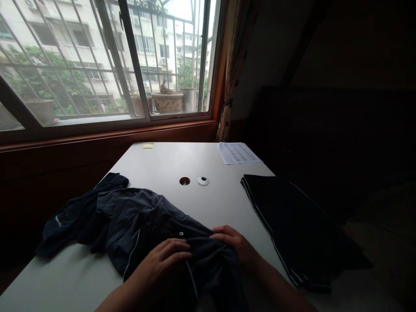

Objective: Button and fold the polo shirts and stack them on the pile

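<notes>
A dark navy garment [208,251] with thin white piping and a grey-blue side lies rumpled at the near edge of the white table [175,162]. A small pale ring [181,233] shows on its cloth. My left hand [167,255] is on the dark part of it, fingers bent together over the fabric, thumb hidden. At the garment's right edge, my right hand [232,242] has its fingers closed over the cloth, and its thumb is out of sight. Whether the clothing is trousers or a jacket I cannot tell.
Another dark garment [74,216] with small white lettering adjoins on the left. To the right, a dark garment with white piping [292,225] lies flat. Printed sheets [238,153], a yellow note [148,145], a round hole [184,181] and its cover [203,181] are farther back, before a window.
</notes>
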Motion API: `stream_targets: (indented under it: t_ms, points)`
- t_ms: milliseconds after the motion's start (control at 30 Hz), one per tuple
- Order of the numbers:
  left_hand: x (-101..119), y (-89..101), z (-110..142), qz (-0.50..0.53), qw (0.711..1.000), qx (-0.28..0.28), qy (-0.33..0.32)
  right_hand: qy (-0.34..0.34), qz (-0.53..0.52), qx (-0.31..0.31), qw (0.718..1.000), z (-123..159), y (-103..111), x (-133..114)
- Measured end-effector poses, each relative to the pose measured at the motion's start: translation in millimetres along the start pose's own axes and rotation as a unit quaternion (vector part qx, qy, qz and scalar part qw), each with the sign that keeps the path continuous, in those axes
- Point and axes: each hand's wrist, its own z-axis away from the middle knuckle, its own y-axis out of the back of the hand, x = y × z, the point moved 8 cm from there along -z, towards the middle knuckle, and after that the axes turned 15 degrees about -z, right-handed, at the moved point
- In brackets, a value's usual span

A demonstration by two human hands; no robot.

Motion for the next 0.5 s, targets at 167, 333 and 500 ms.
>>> stream_targets:
  t_ms: [167, 333, 500]
  points:
    - [-41.3, 2.2, 23.6, -0.129, 0.989, 0.002, 0.069, -0.017, -0.095, 0.144, 0.985, 12.3, 43.0, 11.2]
    - [-58.1, -8.0, 30.3, -0.178, 0.979, -0.029, 0.095, -0.034, -0.125, 0.292, 0.948, 32.5, 81.4, 11.4]
    - [-68.7, -29.0, 16.9, -0.166, 0.982, -0.052, 0.076, -0.016, -0.149, 0.343, 0.927, 50.1, 97.9, 4.8]
